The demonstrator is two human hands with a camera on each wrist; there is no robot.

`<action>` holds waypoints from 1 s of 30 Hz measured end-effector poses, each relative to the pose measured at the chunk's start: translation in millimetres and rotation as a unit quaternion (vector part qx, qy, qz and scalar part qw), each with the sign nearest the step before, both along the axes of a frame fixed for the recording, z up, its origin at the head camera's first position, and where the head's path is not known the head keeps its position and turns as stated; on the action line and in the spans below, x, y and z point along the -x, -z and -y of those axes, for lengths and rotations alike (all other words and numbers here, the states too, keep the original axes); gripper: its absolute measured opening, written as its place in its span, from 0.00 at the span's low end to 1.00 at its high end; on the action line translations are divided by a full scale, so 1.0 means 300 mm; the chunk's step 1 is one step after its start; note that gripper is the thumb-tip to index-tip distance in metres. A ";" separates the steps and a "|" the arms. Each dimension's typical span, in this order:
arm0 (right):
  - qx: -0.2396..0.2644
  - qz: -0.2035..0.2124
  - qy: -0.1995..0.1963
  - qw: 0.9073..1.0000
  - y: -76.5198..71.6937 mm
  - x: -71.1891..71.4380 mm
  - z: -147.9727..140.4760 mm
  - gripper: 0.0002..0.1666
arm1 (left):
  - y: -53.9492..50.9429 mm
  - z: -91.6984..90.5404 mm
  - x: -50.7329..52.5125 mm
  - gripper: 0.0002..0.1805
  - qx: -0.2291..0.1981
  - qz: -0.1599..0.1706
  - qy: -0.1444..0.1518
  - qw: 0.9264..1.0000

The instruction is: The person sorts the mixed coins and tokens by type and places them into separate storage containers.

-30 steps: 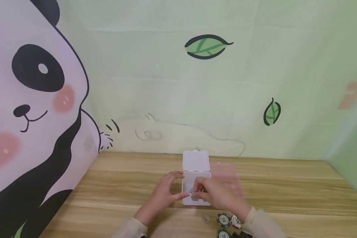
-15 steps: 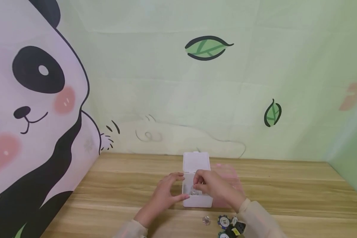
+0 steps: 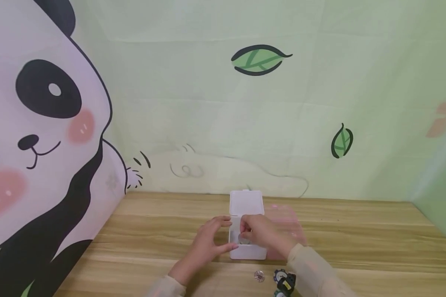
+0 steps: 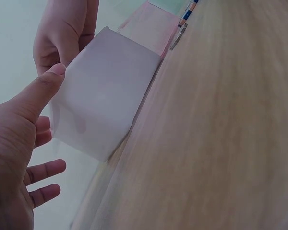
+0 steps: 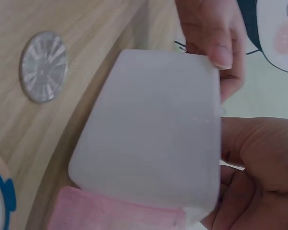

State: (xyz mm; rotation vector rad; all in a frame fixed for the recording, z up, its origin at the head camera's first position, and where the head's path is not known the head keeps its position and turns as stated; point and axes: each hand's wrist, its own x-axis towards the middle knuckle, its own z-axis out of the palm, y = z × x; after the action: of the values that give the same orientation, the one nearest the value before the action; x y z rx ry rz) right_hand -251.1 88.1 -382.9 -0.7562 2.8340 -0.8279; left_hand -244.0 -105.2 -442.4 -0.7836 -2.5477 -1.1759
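Observation:
A white box (image 3: 247, 252) stands on the wooden table with its hinged lid (image 3: 246, 203) tipped back. My left hand (image 3: 204, 241) holds the box at its left side, the thumb at the near corner of the rim and the fingers towards the far side. In the left wrist view, two fingers stick out straight behind the box. Over the box's opening my right hand (image 3: 265, 233) has its fingertips drawn together at a silver coin (image 3: 243, 239), which looks pinched, though the fingers partly cover it. The box's near wall (image 5: 149, 129) hides those fingertips in the right wrist view.
A pink see-through case (image 3: 288, 218) adjoins the box on the right. Nearer me, another silver coin (image 3: 259, 276) lies on the wooden table (image 3: 163, 231), beside a blue-edged poker chip (image 3: 280, 274) and a green-edged one (image 3: 280, 293). A black wrist device (image 3: 287, 284) partly covers the chips.
My right hand has shifted away from me inside the box, and the coin at its fingertips has shifted the same way. My left hand keeps its hold on the box.

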 end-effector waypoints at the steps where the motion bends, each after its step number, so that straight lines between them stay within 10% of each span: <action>1: -0.005 -0.001 -0.001 1.000 0.003 0.002 0.002 0.08 | 0.001 0.000 0.000 0.31 0.001 0.000 0.000 1.000; 30: -0.155 -0.073 0.012 0.985 0.023 0.024 0.037 0.11 | 0.009 0.000 0.001 0.30 -0.005 -0.008 0.000 1.000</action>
State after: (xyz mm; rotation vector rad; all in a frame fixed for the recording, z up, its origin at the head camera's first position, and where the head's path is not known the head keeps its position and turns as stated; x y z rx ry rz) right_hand -258.3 77.0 -389.7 -0.7646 3.0017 -0.3288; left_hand -244.3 -105.3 -445.0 -0.7885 -2.5277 -1.1768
